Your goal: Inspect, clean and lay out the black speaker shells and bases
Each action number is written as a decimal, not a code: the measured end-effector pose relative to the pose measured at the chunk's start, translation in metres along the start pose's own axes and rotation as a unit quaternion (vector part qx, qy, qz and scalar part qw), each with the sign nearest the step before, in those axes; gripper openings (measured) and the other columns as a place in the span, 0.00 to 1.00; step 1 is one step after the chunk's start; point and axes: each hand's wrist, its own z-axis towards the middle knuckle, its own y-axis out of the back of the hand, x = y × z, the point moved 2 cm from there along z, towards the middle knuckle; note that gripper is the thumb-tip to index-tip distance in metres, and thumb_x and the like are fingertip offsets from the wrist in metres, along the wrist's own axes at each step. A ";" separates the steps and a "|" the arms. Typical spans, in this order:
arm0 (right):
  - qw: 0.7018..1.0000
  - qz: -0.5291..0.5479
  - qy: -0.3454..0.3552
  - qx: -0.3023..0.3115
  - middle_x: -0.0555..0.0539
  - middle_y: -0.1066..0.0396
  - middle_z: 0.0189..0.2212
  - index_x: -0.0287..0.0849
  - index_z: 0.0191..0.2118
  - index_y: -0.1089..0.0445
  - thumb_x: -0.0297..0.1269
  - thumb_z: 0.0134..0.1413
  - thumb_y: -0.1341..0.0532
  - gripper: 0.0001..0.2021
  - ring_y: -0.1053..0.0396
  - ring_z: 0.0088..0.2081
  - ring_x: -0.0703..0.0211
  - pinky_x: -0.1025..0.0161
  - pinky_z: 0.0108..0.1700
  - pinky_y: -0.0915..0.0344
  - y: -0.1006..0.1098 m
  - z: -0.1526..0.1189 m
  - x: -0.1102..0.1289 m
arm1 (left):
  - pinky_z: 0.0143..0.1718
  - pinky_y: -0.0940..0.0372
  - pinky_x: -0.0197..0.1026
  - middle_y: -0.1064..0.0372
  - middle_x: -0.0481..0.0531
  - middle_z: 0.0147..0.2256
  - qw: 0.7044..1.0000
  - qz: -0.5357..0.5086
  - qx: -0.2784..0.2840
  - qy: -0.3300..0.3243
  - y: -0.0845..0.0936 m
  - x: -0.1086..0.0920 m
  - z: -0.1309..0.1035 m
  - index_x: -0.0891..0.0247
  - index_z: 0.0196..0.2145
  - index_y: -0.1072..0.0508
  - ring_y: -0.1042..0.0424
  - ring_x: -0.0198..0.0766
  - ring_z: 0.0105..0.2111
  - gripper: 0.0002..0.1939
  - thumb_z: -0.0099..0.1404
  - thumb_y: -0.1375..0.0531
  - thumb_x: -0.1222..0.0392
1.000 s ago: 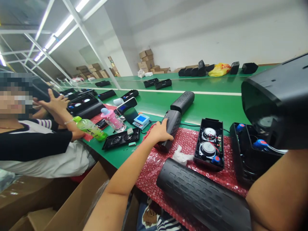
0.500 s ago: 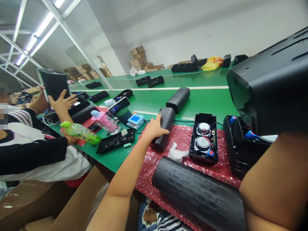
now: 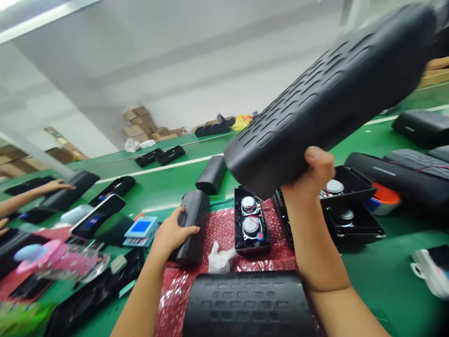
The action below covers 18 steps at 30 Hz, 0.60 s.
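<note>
My left hand is closed round the near side of a black speaker that stands on red bubble wrap. Raised in the air at the right, my right hand grips a large black slotted speaker casing from below, tilted with its right end up. Between my arms lies an open speaker shell with two round drivers and wires. White crumpled material sits beside it. Another slotted black casing lies closest to me.
A small blue-screened device, a pink bottle and a black tray are at the left. A person's hand touches a black speaker farther left. More speakers and an orange roll lie at the right.
The view has turned to the right. My right hand, previously hidden, now shows with the raised casing. My left hand stays on the same speaker. The other person's held item has come down to the belt.
</note>
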 end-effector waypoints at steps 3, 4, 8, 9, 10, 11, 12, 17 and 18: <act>0.991 0.086 0.091 -0.043 0.48 0.31 0.35 0.50 0.44 0.33 0.43 0.31 0.41 0.26 0.30 0.51 0.46 0.57 0.45 0.28 -0.003 -0.002 0.001 | 0.55 0.37 0.51 0.33 0.68 0.57 1.000 -0.008 0.002 -0.002 0.000 0.005 0.005 0.65 0.65 0.43 0.29 0.59 0.54 0.44 0.55 0.37 0.45; 0.989 0.101 0.099 -0.039 0.49 0.31 0.35 0.50 0.46 0.33 0.41 0.32 0.39 0.26 0.29 0.50 0.48 0.57 0.47 0.28 -0.004 -0.002 0.000 | 0.55 0.37 0.52 0.33 0.68 0.57 1.000 -0.012 0.002 -0.002 0.000 0.009 0.006 0.65 0.65 0.43 0.29 0.58 0.54 0.44 0.55 0.37 0.45; 0.978 0.145 0.145 -0.039 0.49 0.29 0.38 0.50 0.49 0.33 0.37 0.32 0.35 0.30 0.29 0.49 0.49 0.50 0.54 0.29 -0.002 0.002 -0.008 | 0.52 0.35 0.52 0.31 0.66 0.53 0.999 -0.039 -0.005 0.003 -0.001 0.025 0.012 0.63 0.63 0.41 0.27 0.58 0.50 0.44 0.53 0.36 0.43; 0.975 0.152 0.158 -0.047 0.49 0.29 0.39 0.49 0.49 0.34 0.38 0.30 0.35 0.31 0.29 0.49 0.48 0.48 0.54 0.29 -0.002 0.004 -0.010 | 0.51 0.34 0.52 0.30 0.65 0.51 0.999 -0.048 -0.007 0.005 -0.001 0.029 0.014 0.63 0.63 0.41 0.26 0.57 0.47 0.44 0.52 0.36 0.43; 0.971 0.156 0.169 -0.057 0.49 0.29 0.39 0.49 0.48 0.34 0.39 0.29 0.34 0.32 0.29 0.48 0.47 0.46 0.54 0.29 -0.001 0.006 -0.012 | 0.50 0.33 0.51 0.29 0.65 0.49 0.998 -0.057 -0.008 0.006 -0.001 0.033 0.016 0.64 0.62 0.40 0.25 0.56 0.45 0.45 0.51 0.35 0.43; 0.969 0.157 0.177 -0.067 0.49 0.29 0.39 0.48 0.48 0.34 0.39 0.28 0.34 0.32 0.29 0.48 0.47 0.45 0.54 0.28 -0.001 0.007 -0.013 | 0.49 0.33 0.51 0.28 0.64 0.47 0.998 -0.067 -0.010 0.007 -0.001 0.036 0.017 0.64 0.62 0.40 0.25 0.55 0.43 0.45 0.50 0.35 0.43; 0.968 0.155 0.182 -0.076 0.49 0.29 0.40 0.49 0.47 0.34 0.40 0.27 0.34 0.31 0.29 0.48 0.47 0.44 0.53 0.28 -0.001 0.007 -0.014 | 0.48 0.32 0.50 0.28 0.63 0.46 0.997 -0.077 -0.012 0.007 -0.001 0.038 0.018 0.64 0.62 0.39 0.24 0.55 0.42 0.45 0.49 0.34 0.43; 0.953 0.162 0.238 -0.100 0.48 0.28 0.44 0.45 0.44 0.31 0.35 0.27 0.36 0.28 0.30 0.53 0.42 0.41 0.53 0.26 0.001 0.004 -0.015 | 0.44 0.32 0.46 0.27 0.56 0.41 0.993 -0.120 -0.023 -0.004 -0.001 0.042 0.014 0.62 0.57 0.34 0.25 0.50 0.39 0.40 0.48 0.33 0.45; 0.948 0.169 0.249 -0.103 0.48 0.28 0.45 0.45 0.42 0.29 0.34 0.26 0.37 0.27 0.31 0.55 0.40 0.40 0.54 0.27 0.004 0.003 -0.015 | 0.44 0.32 0.45 0.28 0.56 0.42 0.992 -0.127 -0.025 -0.005 -0.002 0.042 0.013 0.61 0.56 0.34 0.25 0.49 0.39 0.39 0.47 0.33 0.45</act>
